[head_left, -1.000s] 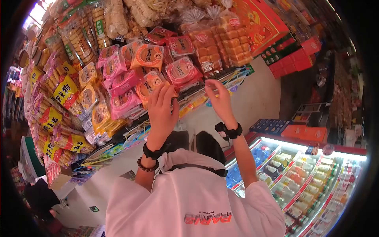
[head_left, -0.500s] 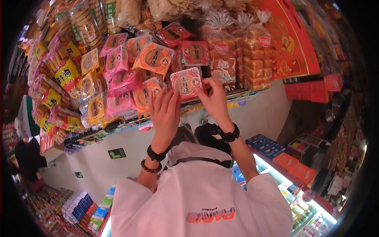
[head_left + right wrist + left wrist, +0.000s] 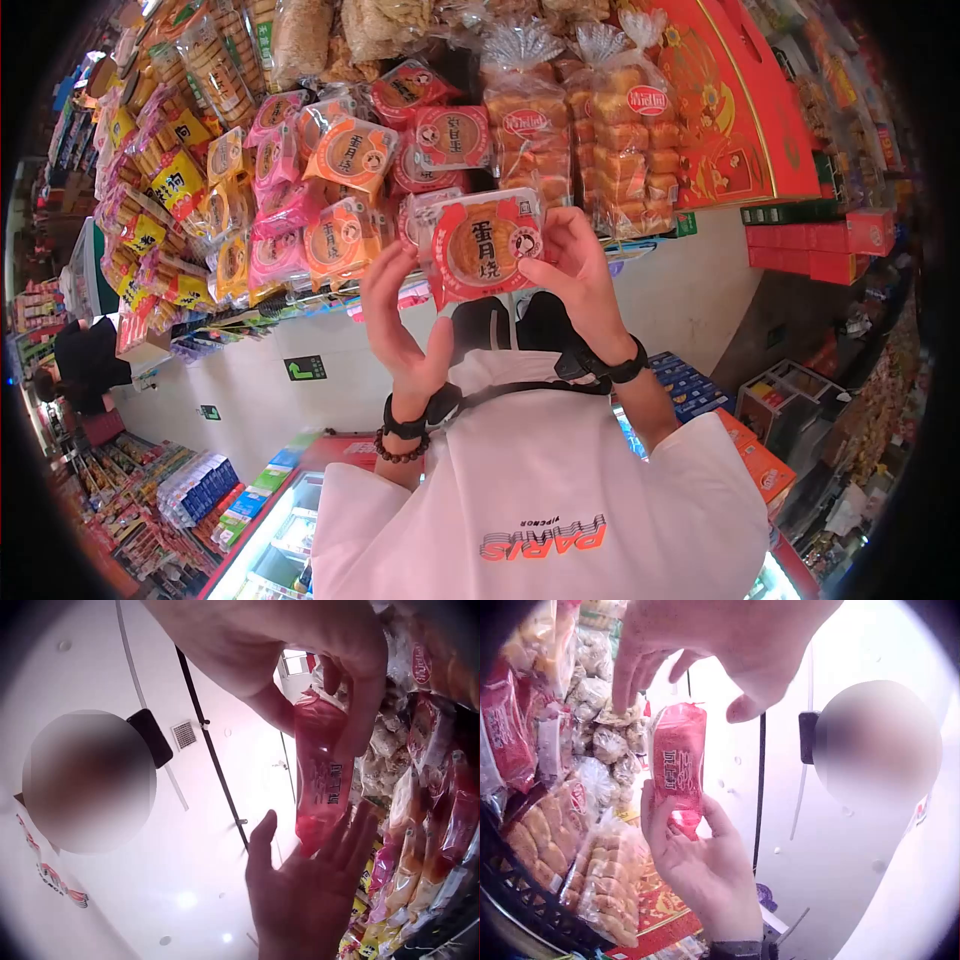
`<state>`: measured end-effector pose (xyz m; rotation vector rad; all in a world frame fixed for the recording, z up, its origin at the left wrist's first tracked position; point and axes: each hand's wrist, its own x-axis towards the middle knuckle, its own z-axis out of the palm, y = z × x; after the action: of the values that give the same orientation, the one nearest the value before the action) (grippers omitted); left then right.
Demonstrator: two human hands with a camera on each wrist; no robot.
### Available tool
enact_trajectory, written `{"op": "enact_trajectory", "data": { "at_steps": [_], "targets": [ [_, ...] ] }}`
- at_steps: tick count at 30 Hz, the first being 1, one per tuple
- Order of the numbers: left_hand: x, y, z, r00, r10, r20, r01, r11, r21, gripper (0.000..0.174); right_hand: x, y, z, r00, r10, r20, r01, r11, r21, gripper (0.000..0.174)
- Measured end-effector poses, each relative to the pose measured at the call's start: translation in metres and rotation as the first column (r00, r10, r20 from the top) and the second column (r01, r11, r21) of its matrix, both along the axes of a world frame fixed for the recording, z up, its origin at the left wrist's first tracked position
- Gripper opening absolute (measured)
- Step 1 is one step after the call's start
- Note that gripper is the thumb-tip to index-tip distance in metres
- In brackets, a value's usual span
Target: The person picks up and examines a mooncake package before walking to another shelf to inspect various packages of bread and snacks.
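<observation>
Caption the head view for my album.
Right hand grips a red packet, open left hand beside it, before packaged snacks.

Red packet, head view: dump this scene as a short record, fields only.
held item: red packet, printed front toward the head camera
right hand: pinches the packet's right side
left hand: open, by the packet's left side; contact unclear
beyond packet: bagged bread rolls, orange packet
far right of display: red box with gold print
</observation>
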<state>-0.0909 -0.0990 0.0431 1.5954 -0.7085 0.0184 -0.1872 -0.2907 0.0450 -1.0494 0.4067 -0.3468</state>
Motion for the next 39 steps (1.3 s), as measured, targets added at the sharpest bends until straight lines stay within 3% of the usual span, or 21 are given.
{"op": "enact_trajectory", "data": {
  "at_steps": [3, 4, 7, 11, 14, 29, 31, 39],
  "targets": [
    [-0.022, -0.018, 0.021, 0.880, -0.002, -0.475, -0.041, 0.996, -0.080, 0.078, -0.014, -0.005, 0.010, 0.998, 0.053, 0.018, -0.054, 0.998, 0.045, 0.052],
    [-0.025, -0.020, 0.028, 0.815, -0.120, -0.567, 0.049, 0.989, -0.139, 0.083, -0.019, -0.006, 0.013, 0.997, 0.072, 0.023, -0.073, 0.996, 0.057, 0.056],
    [-0.038, -0.018, 0.028, 0.716, -0.053, -0.696, 0.004, 0.997, -0.072, 0.081, -0.031, -0.009, 0.017, 0.991, 0.130, 0.015, -0.131, 0.988, 0.078, 0.069],
    [-0.047, -0.020, 0.037, 0.714, -0.108, -0.692, 0.025, 0.991, -0.129, 0.081, -0.041, -0.016, 0.022, 0.970, 0.241, -0.031, -0.239, 0.970, 0.050, 0.084],
    [-0.052, -0.016, 0.038, 0.725, -0.147, -0.673, 0.056, 0.986, -0.156, 0.081, -0.045, -0.010, 0.028, 0.967, 0.255, -0.006, -0.255, 0.967, -0.013, 0.085],
    [-0.045, 0.002, 0.054, 0.699, -0.275, -0.660, 0.137, 0.958, -0.254, 0.074, -0.048, 0.009, 0.056, 0.963, 0.252, -0.093, -0.257, 0.965, -0.058, 0.082],
    [-0.044, 0.005, 0.056, 0.691, -0.292, -0.662, 0.141, 0.952, -0.272, 0.075, -0.047, 0.013, 0.050, 0.975, 0.219, -0.039, -0.222, 0.972, -0.082, 0.081],
    [-0.039, 0.024, 0.040, 0.667, -0.323, -0.672, 0.132, 0.938, -0.319, 0.056, -0.044, 0.018, 0.054, 0.983, 0.186, -0.015, -0.186, 0.983, -0.011, 0.068]
  ]
}}
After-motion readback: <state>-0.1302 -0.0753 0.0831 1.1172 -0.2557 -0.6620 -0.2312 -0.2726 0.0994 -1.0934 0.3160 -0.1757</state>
